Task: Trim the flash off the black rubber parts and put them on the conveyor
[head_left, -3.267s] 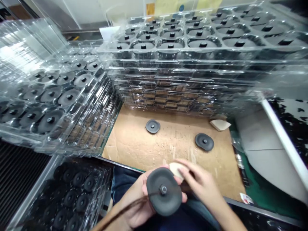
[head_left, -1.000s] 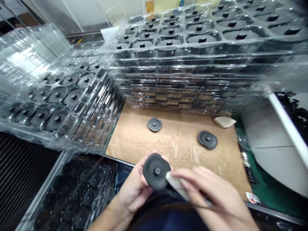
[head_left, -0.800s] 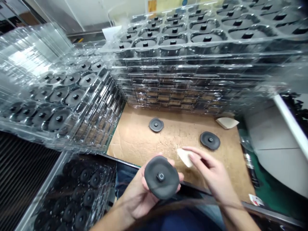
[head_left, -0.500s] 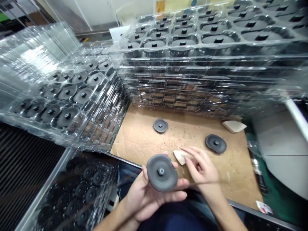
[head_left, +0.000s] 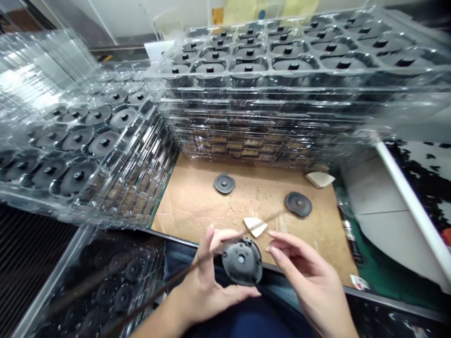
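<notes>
My left hand [head_left: 207, 281] holds a dark grey round disc [head_left: 242, 267] by its edge, above my lap. The disc's underside faces me, with a small light spot at its centre and little knobs near the rim. To the right of it, my right hand [head_left: 306, 272] is half curled, thumb and forefinger slightly apart, with nothing visible between them. Just beyond its fingertips a cream wedge-shaped pad [head_left: 255, 226] lies on the cardboard [head_left: 190, 206]. Farther back on the cardboard rest two more dark discs, a left one [head_left: 224, 183] and a right one [head_left: 298, 204], their centre stubs up.
Stacked clear plastic trays [head_left: 253, 105] filled with discs stand behind the cardboard. Another tray stack [head_left: 116, 159] is at the left, and a lower tray of discs [head_left: 116, 281] sits below it. A second cream pad [head_left: 320, 179] lies at the back right.
My left hand has turned the disc over, from its stub side to its underside. My right hand has let go of the cream pad and drawn back towards me.
</notes>
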`<move>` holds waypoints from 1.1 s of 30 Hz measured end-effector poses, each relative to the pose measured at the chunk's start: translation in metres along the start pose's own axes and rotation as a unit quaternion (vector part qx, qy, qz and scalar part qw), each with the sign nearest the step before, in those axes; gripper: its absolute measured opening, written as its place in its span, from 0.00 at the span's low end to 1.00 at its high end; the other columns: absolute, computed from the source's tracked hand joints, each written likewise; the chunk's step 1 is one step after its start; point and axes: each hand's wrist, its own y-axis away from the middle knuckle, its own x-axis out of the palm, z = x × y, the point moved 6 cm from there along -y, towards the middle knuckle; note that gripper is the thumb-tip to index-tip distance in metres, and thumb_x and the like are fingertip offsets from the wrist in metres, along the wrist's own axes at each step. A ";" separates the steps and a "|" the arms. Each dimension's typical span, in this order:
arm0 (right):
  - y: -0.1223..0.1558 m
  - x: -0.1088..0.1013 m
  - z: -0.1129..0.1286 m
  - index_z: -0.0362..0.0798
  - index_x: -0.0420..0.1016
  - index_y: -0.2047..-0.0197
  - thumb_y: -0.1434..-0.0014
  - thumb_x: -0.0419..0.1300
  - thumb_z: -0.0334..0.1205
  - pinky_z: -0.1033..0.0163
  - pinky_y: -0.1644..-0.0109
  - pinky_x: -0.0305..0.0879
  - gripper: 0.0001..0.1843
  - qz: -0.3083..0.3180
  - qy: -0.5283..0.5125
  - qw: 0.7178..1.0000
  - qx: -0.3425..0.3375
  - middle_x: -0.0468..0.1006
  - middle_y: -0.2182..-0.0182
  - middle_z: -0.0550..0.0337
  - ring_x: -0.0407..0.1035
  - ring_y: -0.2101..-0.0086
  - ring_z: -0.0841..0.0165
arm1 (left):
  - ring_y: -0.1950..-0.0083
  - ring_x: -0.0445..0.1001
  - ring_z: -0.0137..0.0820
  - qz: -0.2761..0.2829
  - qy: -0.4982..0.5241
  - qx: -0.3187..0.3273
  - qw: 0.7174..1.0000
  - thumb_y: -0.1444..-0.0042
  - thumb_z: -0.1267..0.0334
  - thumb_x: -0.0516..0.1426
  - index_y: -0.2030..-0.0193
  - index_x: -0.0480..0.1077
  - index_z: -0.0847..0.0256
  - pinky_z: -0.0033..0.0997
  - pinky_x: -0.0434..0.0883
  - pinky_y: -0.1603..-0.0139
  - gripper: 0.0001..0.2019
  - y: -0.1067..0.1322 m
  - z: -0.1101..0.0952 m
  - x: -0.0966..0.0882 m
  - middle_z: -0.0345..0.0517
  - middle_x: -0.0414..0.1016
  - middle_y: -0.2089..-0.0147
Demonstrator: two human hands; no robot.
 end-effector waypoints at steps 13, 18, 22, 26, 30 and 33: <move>-0.002 0.026 0.036 0.51 0.76 0.62 0.48 0.61 0.38 0.66 0.66 0.66 0.08 0.333 -0.102 0.932 0.102 0.77 0.71 0.62 0.70 0.71 0.71 | 0.45 0.65 0.46 -0.027 0.235 -0.183 0.954 0.70 0.74 0.67 0.42 0.58 0.57 0.48 0.54 0.40 0.44 0.010 0.017 0.000 0.51 0.70 0.53; -0.002 0.024 0.036 0.51 0.76 0.62 0.49 0.63 0.37 0.69 0.67 0.65 0.08 0.326 -0.146 0.929 0.097 0.77 0.73 0.64 0.69 0.72 0.74 | 0.46 0.65 0.45 -0.015 0.211 -0.176 0.961 0.69 0.72 0.67 0.41 0.56 0.59 0.46 0.53 0.39 0.45 0.009 0.015 0.002 0.53 0.70 0.52; -0.002 0.022 0.033 0.51 0.76 0.63 0.50 0.64 0.36 0.71 0.67 0.64 0.09 0.326 -0.175 0.922 0.110 0.77 0.74 0.65 0.69 0.73 0.75 | 0.47 0.67 0.44 0.007 0.218 -0.192 0.957 0.69 0.70 0.68 0.37 0.49 0.57 0.44 0.55 0.41 0.50 0.007 0.013 0.008 0.53 0.71 0.53; 0.001 0.019 0.032 0.51 0.78 0.66 0.51 0.64 0.35 0.71 0.69 0.65 0.07 0.344 -0.184 0.912 0.127 0.77 0.74 0.65 0.69 0.73 0.75 | 0.46 0.67 0.45 0.024 0.233 -0.207 0.950 0.71 0.70 0.68 0.36 0.46 0.56 0.44 0.57 0.43 0.53 0.004 0.010 0.013 0.52 0.72 0.54; 0.004 0.016 0.031 0.49 0.78 0.70 0.50 0.63 0.36 0.69 0.68 0.65 0.02 0.363 -0.168 0.909 0.113 0.77 0.74 0.63 0.69 0.72 0.73 | 0.49 0.69 0.44 0.050 0.211 -0.216 0.952 0.72 0.71 0.68 0.36 0.44 0.54 0.46 0.55 0.42 0.55 0.003 0.008 0.017 0.49 0.74 0.56; 0.005 0.012 0.023 0.48 0.77 0.72 0.50 0.63 0.37 0.70 0.69 0.64 0.02 0.345 -0.138 0.922 0.106 0.77 0.75 0.64 0.69 0.74 0.74 | 0.50 0.69 0.44 0.050 0.175 -0.199 0.963 0.71 0.71 0.68 0.35 0.42 0.55 0.46 0.56 0.42 0.56 0.002 0.008 0.018 0.51 0.73 0.54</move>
